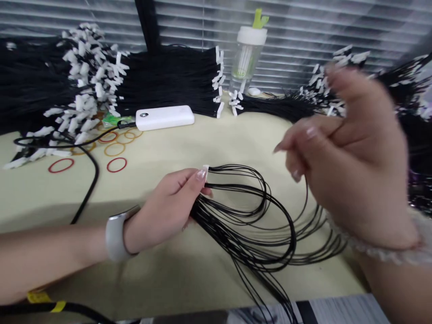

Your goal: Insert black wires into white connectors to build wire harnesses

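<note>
Near the middle of the table, my left hand (175,198) is closed around a bundle of thin black cords (243,243). A white end piece (205,172) shows under the thumb. From this grip the cords loop out to the right and hang down toward the front edge. My right hand (351,153) is raised at the right, partly blurred, with the thumb against curled fingers and one finger pointing up. A single cord rises to its curled fingers; whether they grip it is hidden.
Piles of black cords with white ends (172,81) line the back, with more at the right. A white power bank (165,118) with a black cable lies before them. Red and yellow rubber bands (116,164) are scattered at left. A clear bottle (246,58) stands by the blinds.
</note>
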The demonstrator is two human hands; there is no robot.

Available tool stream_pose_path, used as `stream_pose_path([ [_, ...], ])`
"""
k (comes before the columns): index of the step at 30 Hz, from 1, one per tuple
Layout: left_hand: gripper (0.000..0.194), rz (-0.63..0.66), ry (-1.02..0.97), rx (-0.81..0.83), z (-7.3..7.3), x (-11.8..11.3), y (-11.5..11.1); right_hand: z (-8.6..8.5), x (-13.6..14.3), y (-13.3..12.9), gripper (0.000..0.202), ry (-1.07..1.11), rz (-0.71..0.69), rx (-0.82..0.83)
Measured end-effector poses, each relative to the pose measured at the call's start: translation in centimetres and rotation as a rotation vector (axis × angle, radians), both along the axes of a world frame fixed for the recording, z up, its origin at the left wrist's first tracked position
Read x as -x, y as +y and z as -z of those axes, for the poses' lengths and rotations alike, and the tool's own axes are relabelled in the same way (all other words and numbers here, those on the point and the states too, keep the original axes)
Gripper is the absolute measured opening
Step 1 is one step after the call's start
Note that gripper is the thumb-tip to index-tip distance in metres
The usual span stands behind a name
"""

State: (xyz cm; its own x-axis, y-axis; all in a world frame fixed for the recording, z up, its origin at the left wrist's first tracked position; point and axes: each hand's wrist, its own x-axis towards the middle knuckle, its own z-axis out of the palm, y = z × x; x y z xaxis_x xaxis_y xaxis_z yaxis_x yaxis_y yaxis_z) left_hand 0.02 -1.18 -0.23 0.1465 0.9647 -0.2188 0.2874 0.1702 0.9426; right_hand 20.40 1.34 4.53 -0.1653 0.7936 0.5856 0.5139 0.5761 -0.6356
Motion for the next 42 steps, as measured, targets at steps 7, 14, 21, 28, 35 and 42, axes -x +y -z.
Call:
stream_pose_path([
  [7, 0.037, 0.032, -0.019, 0.004, -0.4, 0.0, 0.1, 1.6, 2.4, -1.6, 0.009, -0.39, -0.099, 0.127],
  [14, 0.04, 0.061, 0.023, 0.007, -0.6, 0.1, 0.0, 1.8, 2.5, -1.5, 0.01, -0.383, -0.147, 0.163],
  [21, 0.04, 0.077, 0.052, -0.008, -0.5, 0.2, 0.0, 1.6, 2.3, -1.5, 0.01, -0.381, -0.213, 0.212],
  [28, 0.039, 0.129, 0.11, -0.095, -0.4, 0.3, 0.2, 1.8, 2.5, -1.5, 0.01, -0.363, -0.225, 0.198],
  [35, 0.035, 0.252, 0.2, -0.222, -0.5, 0.4, -0.2, 2.9, 3.1, -1.6, 0.013, -0.36, -0.244, 0.074],
  [42, 0.037, 0.203, 0.19, -0.225, -0.7, 0.2, -0.3, 3.4, 3.4, -1.3, 0.009, -0.391, -0.214, 0.005],
])
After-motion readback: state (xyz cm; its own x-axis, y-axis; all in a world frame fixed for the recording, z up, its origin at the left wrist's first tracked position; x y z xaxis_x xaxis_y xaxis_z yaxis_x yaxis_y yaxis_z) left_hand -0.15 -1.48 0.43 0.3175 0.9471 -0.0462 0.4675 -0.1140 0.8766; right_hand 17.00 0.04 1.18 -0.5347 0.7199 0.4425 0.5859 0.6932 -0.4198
